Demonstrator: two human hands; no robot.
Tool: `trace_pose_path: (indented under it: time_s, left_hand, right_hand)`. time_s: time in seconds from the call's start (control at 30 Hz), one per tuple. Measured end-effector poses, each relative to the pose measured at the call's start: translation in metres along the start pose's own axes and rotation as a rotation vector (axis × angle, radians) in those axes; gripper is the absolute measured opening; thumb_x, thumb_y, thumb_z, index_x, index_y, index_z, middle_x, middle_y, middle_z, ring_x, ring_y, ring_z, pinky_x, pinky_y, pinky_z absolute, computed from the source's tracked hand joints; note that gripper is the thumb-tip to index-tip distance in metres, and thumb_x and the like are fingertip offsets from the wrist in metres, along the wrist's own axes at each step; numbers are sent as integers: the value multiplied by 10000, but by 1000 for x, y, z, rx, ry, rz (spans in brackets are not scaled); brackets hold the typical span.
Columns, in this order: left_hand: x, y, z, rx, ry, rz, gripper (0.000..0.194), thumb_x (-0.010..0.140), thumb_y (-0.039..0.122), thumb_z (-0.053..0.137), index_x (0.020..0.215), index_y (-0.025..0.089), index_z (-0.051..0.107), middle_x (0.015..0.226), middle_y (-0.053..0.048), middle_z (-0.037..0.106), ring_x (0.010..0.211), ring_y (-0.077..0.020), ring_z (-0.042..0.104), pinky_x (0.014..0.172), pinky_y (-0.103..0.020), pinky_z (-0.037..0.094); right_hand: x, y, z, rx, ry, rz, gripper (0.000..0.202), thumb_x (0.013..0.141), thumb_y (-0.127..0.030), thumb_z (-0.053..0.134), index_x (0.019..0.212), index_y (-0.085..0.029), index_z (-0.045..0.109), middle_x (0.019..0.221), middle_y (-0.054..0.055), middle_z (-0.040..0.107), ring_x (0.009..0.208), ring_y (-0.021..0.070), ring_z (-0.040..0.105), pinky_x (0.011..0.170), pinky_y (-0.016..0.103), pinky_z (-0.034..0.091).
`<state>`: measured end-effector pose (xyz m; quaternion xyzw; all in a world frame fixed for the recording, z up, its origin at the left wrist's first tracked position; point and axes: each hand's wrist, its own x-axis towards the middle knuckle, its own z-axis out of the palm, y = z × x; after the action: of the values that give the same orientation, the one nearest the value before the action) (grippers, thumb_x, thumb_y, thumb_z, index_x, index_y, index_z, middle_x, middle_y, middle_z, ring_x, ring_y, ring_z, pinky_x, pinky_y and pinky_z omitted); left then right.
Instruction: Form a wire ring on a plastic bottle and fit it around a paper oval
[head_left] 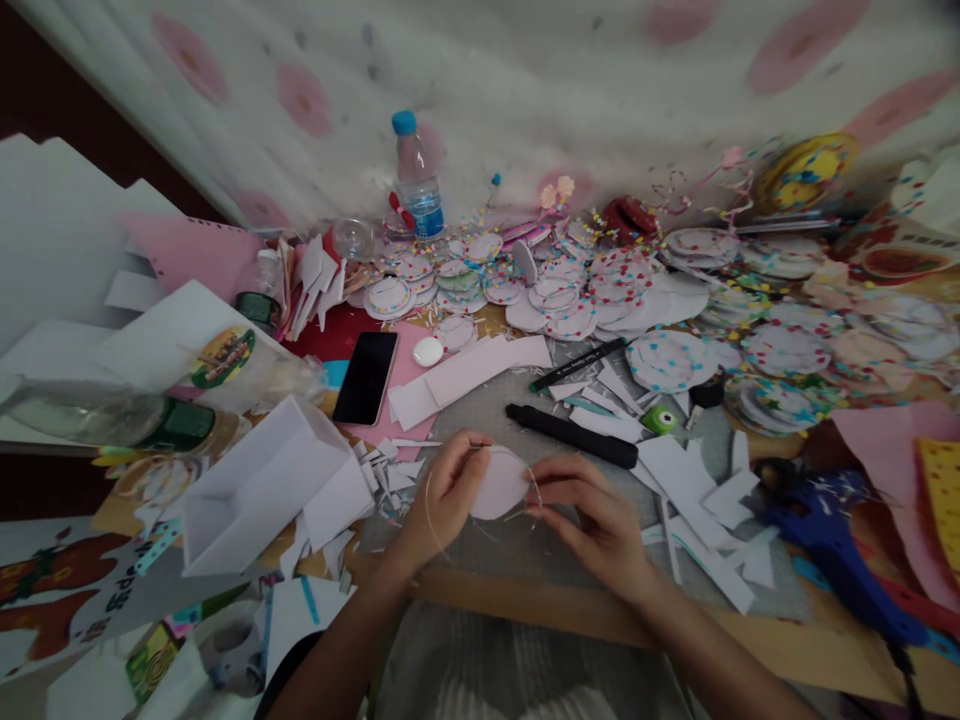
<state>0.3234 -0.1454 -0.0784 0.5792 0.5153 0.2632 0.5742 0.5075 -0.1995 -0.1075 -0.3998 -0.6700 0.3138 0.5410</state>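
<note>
My left hand [452, 490] grips the left edge of a small white paper disc [499, 484] between thumb and fingers. At the disc's right edge, my right hand [581, 505] pinches a thin whitish strand [537, 490]. A thin loop of the same look curves beside my left wrist. Both hands are above the grey mat near the table's front edge. Just behind them lies a black pen-like tool [571, 435].
Paper scraps [694, 485] lie right, beside a blue glue gun [847, 560]. Leftward are an open white box [255, 490] and a black phone [367, 378]. Decorated paper discs [622, 285] and a water bottle [418, 180] stand behind.
</note>
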Motion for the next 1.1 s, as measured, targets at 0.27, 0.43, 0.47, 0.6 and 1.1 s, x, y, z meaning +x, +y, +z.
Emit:
trace_pose_path:
  time_s: [0.27, 0.43, 0.47, 0.6, 1.1]
  left_hand:
    - [-11, 2, 10, 129, 87, 223, 241, 974, 315, 325, 1029, 214, 537, 937, -17, 604, 875, -159, 537, 750, -240, 394]
    - [-15, 2, 14, 77, 115, 191, 228, 970, 318, 339, 1016, 223, 541, 939, -14, 596, 861, -155, 530, 730, -230, 394]
    - [-15, 2, 15, 61, 118, 180, 225, 969, 324, 344, 1008, 224, 542, 929, -13, 594, 846, -153, 529, 718, -228, 394]
    - [-15, 3, 18, 0, 129, 153, 211, 967, 338, 357, 996, 231, 536, 899, -3, 578, 820, -144, 520, 706, -219, 390]
    - [-6, -3, 15, -281, 26, 18, 204, 917, 371, 454, 995, 231, 579, 943, -8, 569, 828, -154, 505, 675, -226, 385]
  right_hand:
    - [-1, -1, 2, -39, -21, -20, 173, 852, -87, 604, 971, -211, 625, 1016, 61, 579, 954, 176, 572, 821, 301, 491]
    - [-2, 0, 1, -25, -29, -8, 182, 842, -85, 616, 965, -219, 618, 1031, 56, 573, 960, 175, 564, 828, 300, 478]
    - [-2, 0, 1, -16, -32, 2, 190, 837, -83, 621, 966, -223, 617, 1032, 53, 572, 963, 176, 561, 830, 303, 474]
    - [-1, 0, 1, 68, -31, 87, 183, 834, -91, 630, 936, -242, 616, 1030, 43, 554, 969, 176, 546, 844, 314, 460]
    - [4, -2, 9, 663, -11, 536, 255, 852, -242, 651, 1077, -261, 534, 873, -3, 547, 765, 118, 545, 680, 241, 477]
